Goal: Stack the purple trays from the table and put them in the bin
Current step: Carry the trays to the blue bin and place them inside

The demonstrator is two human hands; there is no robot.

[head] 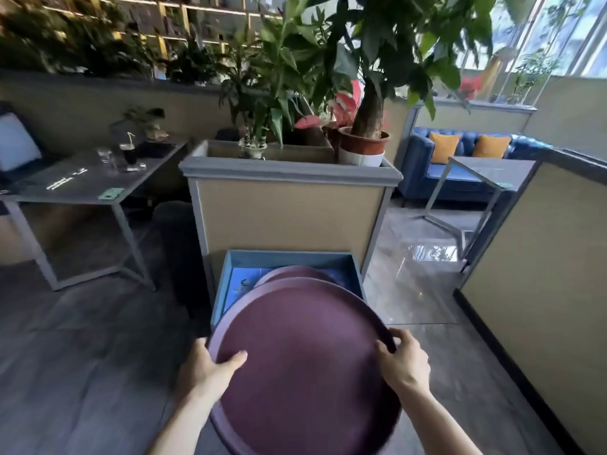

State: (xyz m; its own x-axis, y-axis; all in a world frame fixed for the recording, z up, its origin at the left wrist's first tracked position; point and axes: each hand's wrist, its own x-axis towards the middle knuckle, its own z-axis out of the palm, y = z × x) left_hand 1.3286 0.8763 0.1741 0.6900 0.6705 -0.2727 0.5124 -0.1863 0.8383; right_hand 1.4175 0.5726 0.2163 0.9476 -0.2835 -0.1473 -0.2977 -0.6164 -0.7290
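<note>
Item: left hand (210, 366). Closed on the near-left rim of the purple tray (305, 366), thumb lying over the top face, fingers hidden under the edge. Forearm runs up from the lower left.

Item: right hand (405, 362). Closed on the right rim of the same tray, fingers curled over the raised lip, forearm coming in from the lower right. The two hands sit on roughly opposite sides of the disc.

Item: purple tray. Round, flat, with a low raised edge; held between the hands and tipped slightly, its far edge reaching over the bin. Looks rigid and fairly light, with a matte face that should not slip much. The rim is the natural hold, as taken here; a two-sided grip keeps a wide disc from swinging.

Item: second purple tray (289, 274). Just beyond the hands, partly hidden by the held one. Whether it is already lying in the bin or is the lower part of the held stack cannot be told.

Item: blue bin (356, 274). Beyond the hands, open-topped, standing on the floor against a planter box (289, 211).

Item: counter (82, 182). Far left of the left hand, carrying glasses.
</note>
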